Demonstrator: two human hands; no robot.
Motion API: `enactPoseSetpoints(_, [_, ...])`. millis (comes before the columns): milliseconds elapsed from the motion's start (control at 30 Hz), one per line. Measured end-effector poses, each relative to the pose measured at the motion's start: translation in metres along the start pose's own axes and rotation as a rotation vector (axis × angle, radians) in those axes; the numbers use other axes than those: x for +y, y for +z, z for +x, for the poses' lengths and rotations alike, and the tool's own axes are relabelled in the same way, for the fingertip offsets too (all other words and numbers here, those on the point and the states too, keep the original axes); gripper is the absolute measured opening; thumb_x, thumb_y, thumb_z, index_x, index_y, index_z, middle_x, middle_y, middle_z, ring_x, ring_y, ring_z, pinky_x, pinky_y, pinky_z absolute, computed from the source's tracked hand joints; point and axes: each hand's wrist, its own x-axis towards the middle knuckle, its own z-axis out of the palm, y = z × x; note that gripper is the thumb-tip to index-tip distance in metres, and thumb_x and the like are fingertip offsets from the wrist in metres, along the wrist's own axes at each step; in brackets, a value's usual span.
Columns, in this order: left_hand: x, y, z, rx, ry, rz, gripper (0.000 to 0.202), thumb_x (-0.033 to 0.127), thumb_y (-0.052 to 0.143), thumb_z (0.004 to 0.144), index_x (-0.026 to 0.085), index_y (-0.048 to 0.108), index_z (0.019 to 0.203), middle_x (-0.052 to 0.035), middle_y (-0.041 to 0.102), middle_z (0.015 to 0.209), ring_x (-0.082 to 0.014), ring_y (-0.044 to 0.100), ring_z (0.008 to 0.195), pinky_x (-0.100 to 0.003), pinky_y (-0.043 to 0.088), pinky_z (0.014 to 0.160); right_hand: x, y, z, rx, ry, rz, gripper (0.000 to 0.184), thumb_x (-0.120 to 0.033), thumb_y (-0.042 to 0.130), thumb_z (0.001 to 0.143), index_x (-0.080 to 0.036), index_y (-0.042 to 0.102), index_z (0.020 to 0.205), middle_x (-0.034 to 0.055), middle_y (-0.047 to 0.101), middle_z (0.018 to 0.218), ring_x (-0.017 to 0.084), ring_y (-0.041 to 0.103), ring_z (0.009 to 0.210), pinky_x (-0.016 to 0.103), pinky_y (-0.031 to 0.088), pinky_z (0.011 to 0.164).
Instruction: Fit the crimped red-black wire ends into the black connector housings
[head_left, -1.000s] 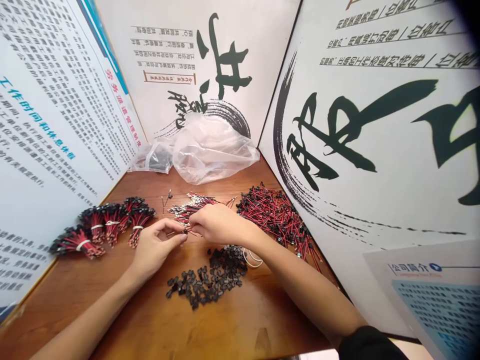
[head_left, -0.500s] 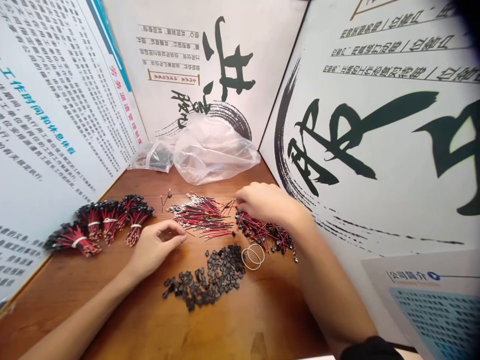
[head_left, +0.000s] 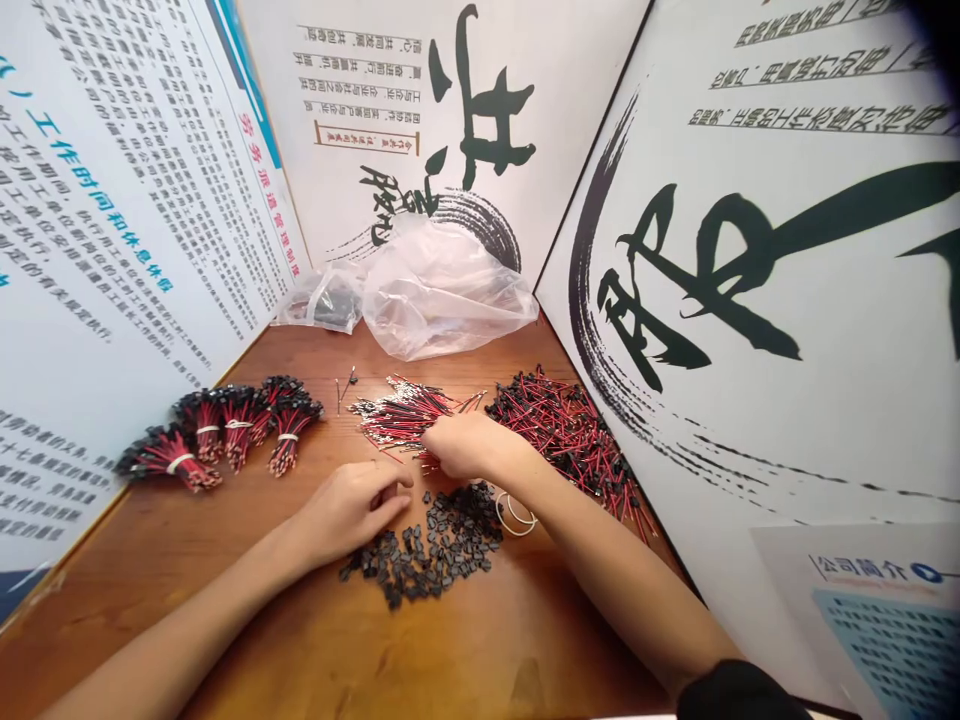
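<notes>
My left hand (head_left: 358, 512) rests at the left edge of a heap of small black plastic connector housings (head_left: 450, 545). Its fingers are loosely curled, with a gap between thumb and forefinger and nothing visible in them. My right hand (head_left: 466, 446) reaches down at the near right edge of a pile of red and black wires with bare metal ends (head_left: 397, 410). Those fingers are pressed together; whatever they grip is hidden beneath the hand. Right of it spreads a larger pile of red and black wires with black connectors (head_left: 559, 425), partly behind my forearm.
Several bundles of connector wires (head_left: 238, 430), tied with white bands, lie at the left. White rubber bands (head_left: 517, 520) sit right of the housings. Clear plastic bags (head_left: 446, 300) stand at the back of the wooden table (head_left: 420, 660), between printed panels. Few loose wires (head_left: 345, 390) lie farther back.
My right hand has moved left and nearer, from the connector wire pile to the bare-ended wires, uncovering more of the right pile. My left hand has shifted toward the black housings. The view has shifted slightly.
</notes>
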Motion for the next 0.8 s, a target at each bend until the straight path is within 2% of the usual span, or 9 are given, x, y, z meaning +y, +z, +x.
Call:
enactPoseSetpoints(167, [0.006,0.011,0.008,-0.028,0.027,0.039,0.009,0.019,0.058,0.091,0.017,0.063,0.098,-0.0020,0.064,0.076,-0.0174,0.059,0.070,-0.027,0.042,0.064,0.001,0.010,0.005,0.046,-0.044,-0.025,0.016,-0.013,0.060,0.078,-0.012,0.073,0.089,0.0169,0.072,0.089,0.024,0.068,0.076,0.030,0.041,0.062])
enactPoseSetpoints(300, [0.006,0.019,0.013,0.026,0.047,0.075,0.005,0.018,0.061,0.088,0.016,0.066,0.089,-0.0041,0.066,0.078,-0.0192,0.061,0.073,-0.028,0.043,0.066,0.003,0.008,0.002,0.082,-0.061,-0.025,0.018,-0.014,0.055,0.079,-0.015,0.071,0.089,0.0140,0.072,0.090,0.023,0.065,0.077,0.029,0.036,0.059])
enactPoseSetpoints(400, [0.007,0.020,0.012,0.095,0.039,0.015,0.003,0.015,0.064,0.084,0.015,0.065,0.081,-0.0016,0.062,0.069,-0.0162,0.057,0.065,-0.027,0.043,0.062,0.003,0.003,-0.003,0.167,-0.056,0.004,0.017,-0.012,0.053,0.080,-0.016,0.068,0.089,0.0116,0.070,0.087,0.021,0.062,0.073,0.029,0.031,0.056])
enactPoseSetpoints(500, [0.006,0.017,0.008,0.187,0.046,-0.097,0.004,0.011,0.062,0.082,0.014,0.065,0.082,-0.0008,0.062,0.068,-0.0127,0.055,0.060,-0.023,0.044,0.059,0.003,0.006,-0.012,0.289,-0.017,0.108,0.015,-0.012,0.050,0.084,-0.017,0.065,0.085,0.0069,0.068,0.079,0.017,0.058,0.068,0.028,0.031,0.057])
enactPoseSetpoints(567, [0.005,0.013,0.004,0.222,0.037,-0.167,0.007,0.010,0.061,0.081,0.013,0.066,0.084,-0.0005,0.063,0.068,-0.0107,0.055,0.056,-0.021,0.044,0.055,0.003,0.016,-0.020,0.407,0.020,0.251,0.017,-0.010,0.048,0.085,-0.017,0.064,0.087,0.0047,0.068,0.080,0.015,0.058,0.070,0.026,0.035,0.061])
enactPoseSetpoints(700, [0.002,0.008,-0.001,0.252,-0.039,-0.278,0.008,0.010,0.062,0.078,0.012,0.067,0.084,-0.0021,0.067,0.071,-0.0094,0.058,0.054,-0.019,0.048,0.052,-0.004,0.047,-0.036,0.622,0.027,0.610,0.024,-0.008,0.051,0.084,-0.017,0.065,0.101,0.0039,0.072,0.088,0.015,0.064,0.076,0.027,0.045,0.072])
enactPoseSetpoints(800, [0.004,0.008,0.001,0.266,-0.131,-0.359,0.002,0.011,0.063,0.076,0.013,0.065,0.076,-0.0028,0.067,0.070,-0.0101,0.060,0.055,-0.019,0.050,0.052,-0.015,0.065,-0.042,0.708,0.001,0.704,0.024,-0.008,0.051,0.085,-0.017,0.068,0.099,0.0054,0.073,0.092,0.017,0.066,0.081,0.030,0.049,0.076])
